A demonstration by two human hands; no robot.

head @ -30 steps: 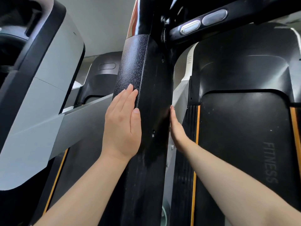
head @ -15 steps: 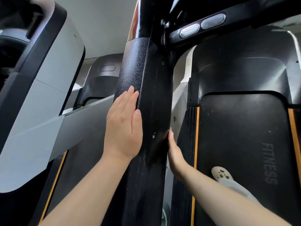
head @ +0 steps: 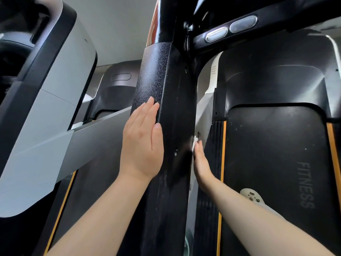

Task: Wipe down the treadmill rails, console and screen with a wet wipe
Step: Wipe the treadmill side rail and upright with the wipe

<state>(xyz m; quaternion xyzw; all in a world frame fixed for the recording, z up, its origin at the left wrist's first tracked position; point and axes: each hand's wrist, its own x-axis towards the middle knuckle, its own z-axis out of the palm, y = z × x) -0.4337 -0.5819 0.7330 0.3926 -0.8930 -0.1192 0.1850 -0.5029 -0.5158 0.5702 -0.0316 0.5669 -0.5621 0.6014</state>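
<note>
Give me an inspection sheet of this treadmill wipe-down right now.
Surface: black textured upright post, dusty lower down.
Job's things: white wet wipe showing at the right hand's fingertips against the post's right side.
Clutter: nothing seen.
Grippers: left hand flat on the post's left face; right hand presses the wipe to the post.
Cables: nothing seen.
Surroundings: treadmill belt marked FITNESS, a light shoe on it; grey neighbouring machine at left.

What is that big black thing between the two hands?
The treadmill's black post. In the head view, the left hand lies flat on one side; the right hand presses a white wipe against the other.
</note>
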